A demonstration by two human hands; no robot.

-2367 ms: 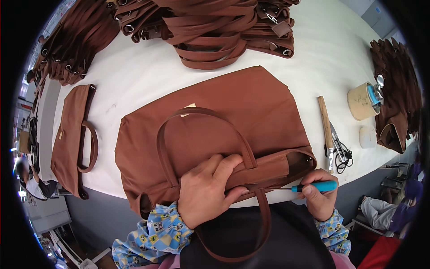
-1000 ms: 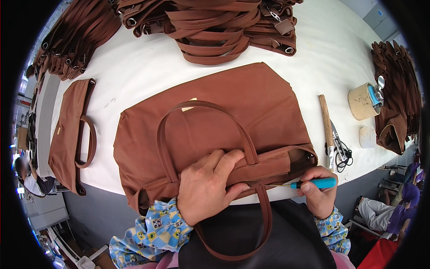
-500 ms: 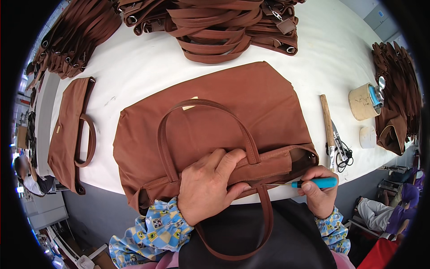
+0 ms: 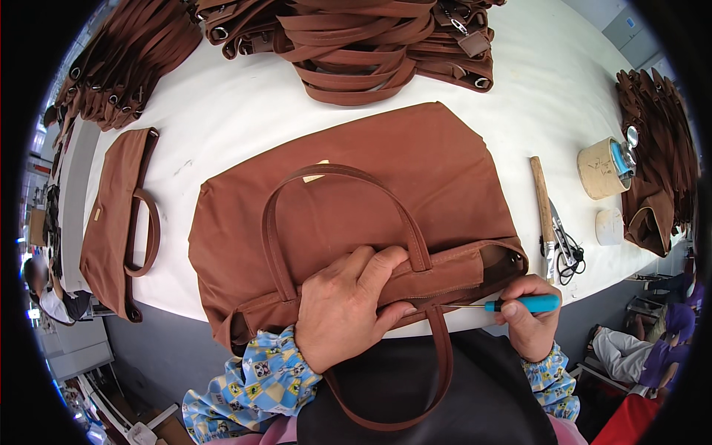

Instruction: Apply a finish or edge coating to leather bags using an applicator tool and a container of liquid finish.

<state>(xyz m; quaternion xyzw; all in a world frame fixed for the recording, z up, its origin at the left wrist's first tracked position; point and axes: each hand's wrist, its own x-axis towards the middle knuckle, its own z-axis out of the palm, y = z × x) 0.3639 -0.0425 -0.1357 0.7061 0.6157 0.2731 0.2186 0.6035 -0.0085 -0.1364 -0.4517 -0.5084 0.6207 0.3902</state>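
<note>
A brown tote bag lies flat on the white table, its opening toward me. My left hand is closed on the bag's top edge, thumb pressed near the opening and fingers tucked under the rim by a handle's base. In my right hand is a screwdriver-like tool with a turquoise handle. Its thin metal shaft points left, and the tip meets the bag's edge beside the near handle. That handle hangs down over my dark apron. The far handle rests on the bag's front. Whether the tip pierces the material is too small to tell.
A wooden-handled brush-like tool and black scissors lie right of the bag. Beyond them stand a tan round container and a white roll. Another brown bag lies left. Stacked brown bags line the back.
Almost nothing differs. My right hand and the turquoise-handled tool have shifted very slightly to the right; my left hand stays put on the bag.
</note>
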